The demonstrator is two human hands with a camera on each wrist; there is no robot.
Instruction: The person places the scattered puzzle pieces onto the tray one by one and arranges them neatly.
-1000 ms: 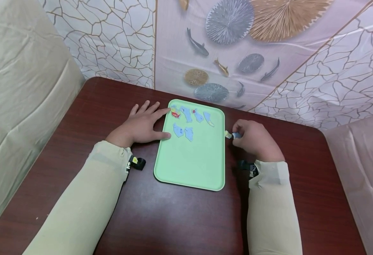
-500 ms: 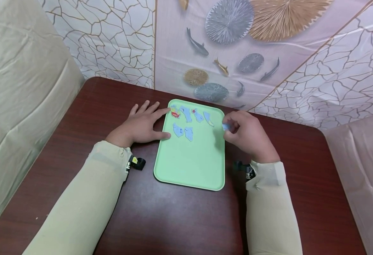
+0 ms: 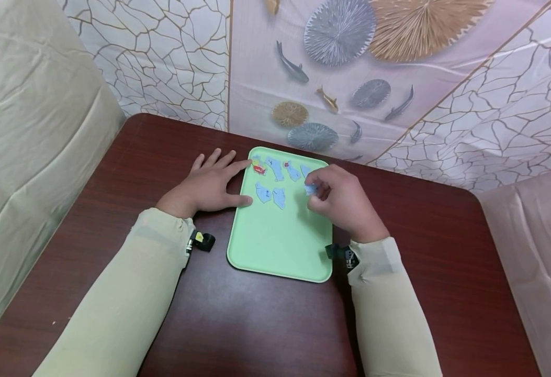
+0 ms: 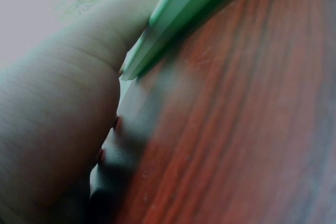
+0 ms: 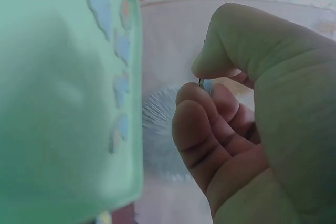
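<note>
A light green tray lies on the table, with several flat, irregular blue puzzle pieces in two rows on its far part. One piece at the far left corner is red and yellow. My right hand pinches a small blue puzzle piece between thumb and fingers, over the tray's right side. In the right wrist view only a sliver of that piece shows. My left hand is spread flat, its thumb and index finger touching the tray's left rim.
The dark red-brown table surrounds the tray. A yellowish piece lies just beyond the tray's edge in the right wrist view; my right hand hides it in the head view. A patterned cloth stands behind the table.
My right hand has picked up the blue puzzle piece from beside the tray and carried it left over the tray. The left hand has stayed put.
</note>
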